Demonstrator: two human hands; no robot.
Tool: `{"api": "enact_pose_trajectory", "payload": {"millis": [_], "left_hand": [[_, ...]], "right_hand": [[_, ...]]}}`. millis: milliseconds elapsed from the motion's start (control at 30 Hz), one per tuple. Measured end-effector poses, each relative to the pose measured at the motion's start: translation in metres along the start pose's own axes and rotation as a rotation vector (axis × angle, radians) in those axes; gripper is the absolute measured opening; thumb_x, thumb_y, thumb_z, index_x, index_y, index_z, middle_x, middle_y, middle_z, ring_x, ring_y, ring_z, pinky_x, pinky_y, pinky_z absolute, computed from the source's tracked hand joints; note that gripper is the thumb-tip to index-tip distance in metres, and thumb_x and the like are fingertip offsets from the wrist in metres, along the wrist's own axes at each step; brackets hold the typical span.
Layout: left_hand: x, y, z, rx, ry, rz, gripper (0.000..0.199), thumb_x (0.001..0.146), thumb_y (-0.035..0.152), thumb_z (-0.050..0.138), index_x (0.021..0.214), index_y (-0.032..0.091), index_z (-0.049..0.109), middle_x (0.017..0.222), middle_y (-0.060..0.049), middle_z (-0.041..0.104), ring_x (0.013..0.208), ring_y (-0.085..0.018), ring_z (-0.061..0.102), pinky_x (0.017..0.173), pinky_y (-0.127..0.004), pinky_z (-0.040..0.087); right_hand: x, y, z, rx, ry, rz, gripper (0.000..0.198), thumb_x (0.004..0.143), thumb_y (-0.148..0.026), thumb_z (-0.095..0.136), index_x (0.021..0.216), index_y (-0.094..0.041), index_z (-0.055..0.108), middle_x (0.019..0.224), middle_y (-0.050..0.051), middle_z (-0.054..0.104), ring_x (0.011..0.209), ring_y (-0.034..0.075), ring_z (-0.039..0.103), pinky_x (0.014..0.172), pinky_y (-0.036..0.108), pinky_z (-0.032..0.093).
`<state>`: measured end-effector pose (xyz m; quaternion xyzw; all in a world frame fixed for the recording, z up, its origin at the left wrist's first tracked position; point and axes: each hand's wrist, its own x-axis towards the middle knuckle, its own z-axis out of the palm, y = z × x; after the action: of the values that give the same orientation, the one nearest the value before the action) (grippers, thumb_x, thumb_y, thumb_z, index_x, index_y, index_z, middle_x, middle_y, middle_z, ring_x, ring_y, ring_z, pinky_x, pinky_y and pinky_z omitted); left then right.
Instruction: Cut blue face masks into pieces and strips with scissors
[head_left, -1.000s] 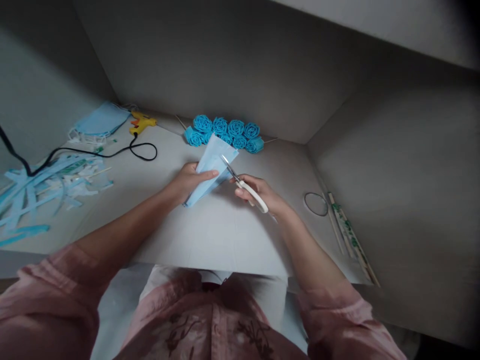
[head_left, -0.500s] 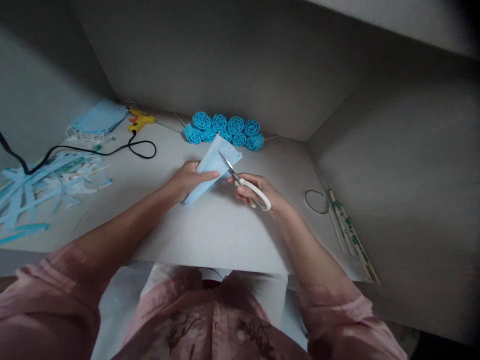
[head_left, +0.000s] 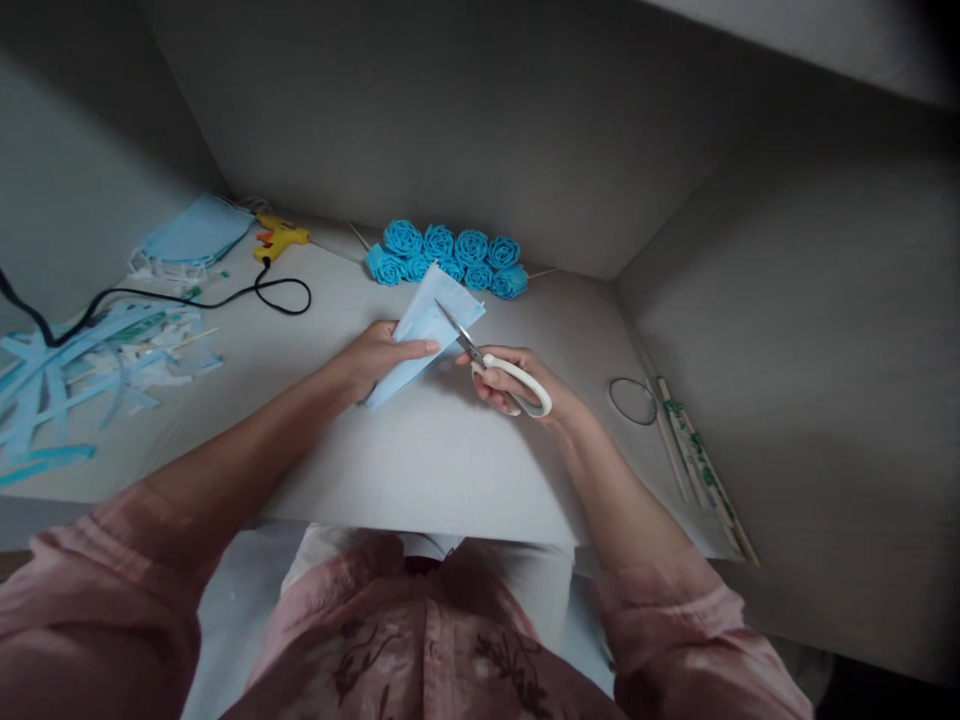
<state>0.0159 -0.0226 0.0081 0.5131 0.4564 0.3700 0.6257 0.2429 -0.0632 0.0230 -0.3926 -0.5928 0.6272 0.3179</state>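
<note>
My left hand [head_left: 388, 358] is closed on a light blue face mask [head_left: 420, 325], its thumb lying across the front and the sheet tilted up to the right. My right hand [head_left: 517, 375] grips a pair of scissors [head_left: 529, 382] by the white handles. Their metal blades point up and left over the mask's face; whether they have cut into it I cannot tell. Just behind the mask lie several blue flowers [head_left: 471, 246] in two rows, partly covered by its top corner.
At the left are a stack of blue masks [head_left: 196, 228], a yellow glue gun [head_left: 279, 237] with a black cord [head_left: 289, 310], and a heap of cut strips [head_left: 112, 350]. A wire ring [head_left: 632, 401] and several sticks [head_left: 701, 455] lie at the right. Grey walls enclose the table [head_left: 442, 470].
The scissor handles have spread slightly wider and shifted a little to the right. My left hand and the mask have hardly moved.
</note>
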Motion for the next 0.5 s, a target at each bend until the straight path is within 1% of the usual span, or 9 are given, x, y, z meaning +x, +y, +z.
{"api": "enact_pose_trajectory", "payload": {"millis": [167,333,400,500], "left_hand": [[-0.0017,0.0016,-0.0012,-0.031,-0.021,-0.02,0.041,0.052,0.04,0.083,0.078,0.012,0.067,0.067,-0.002,0.062,0.059,-0.012,0.052,0.056,-0.025,0.037],[-0.0033,0.003,-0.0027,-0.071,-0.076,-0.05,0.038,0.053,0.039,0.083,0.073,0.013,0.065,0.06,0.0,0.058,0.054,-0.011,0.049,0.051,-0.024,0.035],[-0.0037,0.0029,-0.0034,-0.08,-0.101,-0.055,0.036,0.054,0.038,0.083,0.072,0.013,0.064,0.056,0.001,0.055,0.052,-0.01,0.047,0.049,-0.023,0.033],[-0.0037,0.0034,-0.0049,-0.106,-0.113,-0.048,0.036,0.055,0.038,0.082,0.071,0.014,0.062,0.053,0.002,0.053,0.049,-0.009,0.045,0.047,-0.023,0.033]], "right_hand": [[-0.0005,0.0013,-0.0013,0.045,-0.036,-0.011,0.048,0.073,-0.049,0.075,0.106,-0.015,0.066,0.063,-0.003,0.056,0.043,0.003,0.043,0.034,0.018,0.025],[-0.0012,0.0028,-0.0026,0.041,-0.047,0.008,0.052,0.073,-0.052,0.073,0.109,-0.015,0.064,0.064,-0.003,0.055,0.042,0.003,0.04,0.035,0.018,0.022],[-0.0007,0.002,-0.0026,0.016,-0.081,-0.013,0.055,0.074,-0.055,0.071,0.112,-0.015,0.063,0.067,-0.002,0.056,0.046,0.004,0.041,0.038,0.019,0.026],[-0.0001,-0.0017,-0.0045,-0.105,-0.163,-0.077,0.058,0.076,-0.055,0.069,0.119,-0.018,0.059,0.082,0.002,0.059,0.063,0.008,0.05,0.052,0.02,0.039]]}}
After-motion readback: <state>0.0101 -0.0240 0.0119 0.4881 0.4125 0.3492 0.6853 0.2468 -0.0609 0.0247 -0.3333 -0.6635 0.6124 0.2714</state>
